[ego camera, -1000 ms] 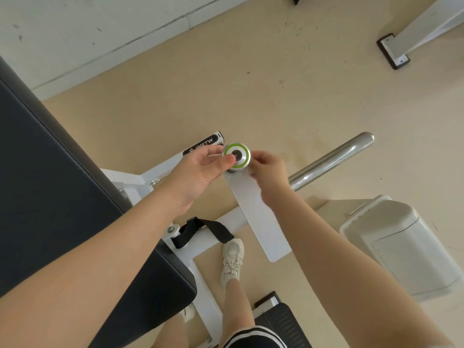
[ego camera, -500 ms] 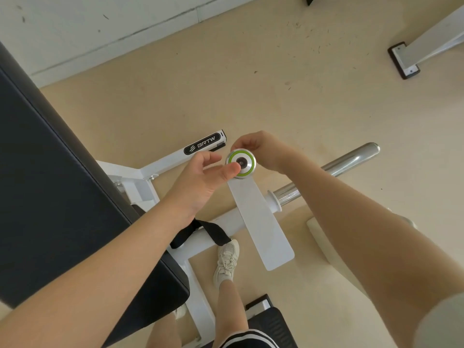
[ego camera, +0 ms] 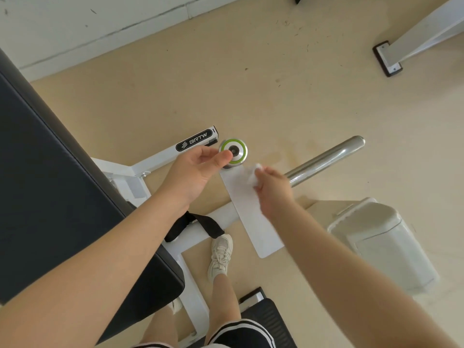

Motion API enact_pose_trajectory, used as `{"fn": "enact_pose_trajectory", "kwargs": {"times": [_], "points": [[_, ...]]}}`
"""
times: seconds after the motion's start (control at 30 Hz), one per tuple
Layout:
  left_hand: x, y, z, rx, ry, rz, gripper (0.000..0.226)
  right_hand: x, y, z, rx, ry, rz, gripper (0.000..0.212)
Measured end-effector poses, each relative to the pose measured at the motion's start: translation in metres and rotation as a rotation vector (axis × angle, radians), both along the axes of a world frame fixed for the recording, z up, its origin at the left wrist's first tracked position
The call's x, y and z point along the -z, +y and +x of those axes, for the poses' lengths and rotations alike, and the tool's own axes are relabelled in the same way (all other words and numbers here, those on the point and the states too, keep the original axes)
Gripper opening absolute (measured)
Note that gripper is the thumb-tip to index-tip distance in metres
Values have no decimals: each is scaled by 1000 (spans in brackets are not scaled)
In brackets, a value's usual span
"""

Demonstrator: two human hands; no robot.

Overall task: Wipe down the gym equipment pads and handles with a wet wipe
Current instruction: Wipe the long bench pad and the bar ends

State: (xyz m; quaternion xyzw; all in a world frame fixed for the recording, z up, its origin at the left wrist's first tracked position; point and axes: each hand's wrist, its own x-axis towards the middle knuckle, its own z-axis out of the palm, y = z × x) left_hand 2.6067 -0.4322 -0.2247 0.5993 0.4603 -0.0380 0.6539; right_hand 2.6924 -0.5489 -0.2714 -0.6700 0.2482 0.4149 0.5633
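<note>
A round silver knob with a green ring (ego camera: 234,152) tops a flat white arm (ego camera: 251,212) of the machine. My left hand (ego camera: 198,169) hovers at the knob's left side, fingers loosely curled, thumb tip at its rim, holding nothing. My right hand (ego camera: 272,190) pinches a crumpled white wet wipe (ego camera: 253,175) against the white arm just below the knob. A chrome bar (ego camera: 326,159) sticks out to the right behind that hand. The dark bench pad (ego camera: 50,187) fills the left side.
A white frame tube marked BRTW (ego camera: 193,144) lies on the beige floor. A black strap (ego camera: 198,226) hangs off the frame. A white lidded bin (ego camera: 381,242) stands at the right, another machine's foot (ego camera: 388,59) at the top right. My shoe (ego camera: 221,257) stands beside the frame.
My right hand has come off the far side of the knob and moved down onto the white arm with the wipe. My left hand has eased its hold on the knob.
</note>
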Motion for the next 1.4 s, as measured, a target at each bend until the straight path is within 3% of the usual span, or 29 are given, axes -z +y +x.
{"fn": "enact_pose_trajectory", "kwargs": {"times": [0.1, 0.2, 0.4, 0.47, 0.6, 0.73, 0.87, 0.97, 1.1, 1.2, 1.33, 1.4], "points": [[-3, -1, 0, 14, -17, 4, 9, 6, 17, -28, 159, 171, 102, 2], [-4, -4, -4, 38, -41, -45, 15, -9, 36, -34, 391, 284, 220, 17], [0, -6, -25, -6, -66, -51, 19, -37, 15, -39, 504, 186, 539, 16], [3, -7, -37, -49, -24, -93, 20, -33, 9, -38, 561, 200, 466, 9], [8, -10, -61, -86, 31, -121, 18, -7, 17, -45, 439, 391, 149, 27], [13, -12, -79, -39, 60, -100, 12, -3, 40, -42, 496, 506, 359, 17], [15, -13, -80, -81, 59, -110, 12, -15, 29, -41, 582, 484, 520, 15], [15, -15, -71, -158, 29, -137, 13, -26, 9, -28, 302, 320, 466, 11], [10, -17, -46, -269, -98, -160, 22, -33, 20, 29, -240, -243, 128, 14], [10, -17, -31, -269, -164, -177, 25, -34, 57, 55, -742, -601, 64, 12], [13, -14, -33, -258, -160, -122, 24, -25, 87, 63, -1499, -445, 64, 11], [14, -13, -40, -272, -120, -81, 24, -29, 90, 67, -1577, -324, 75, 17]]}}
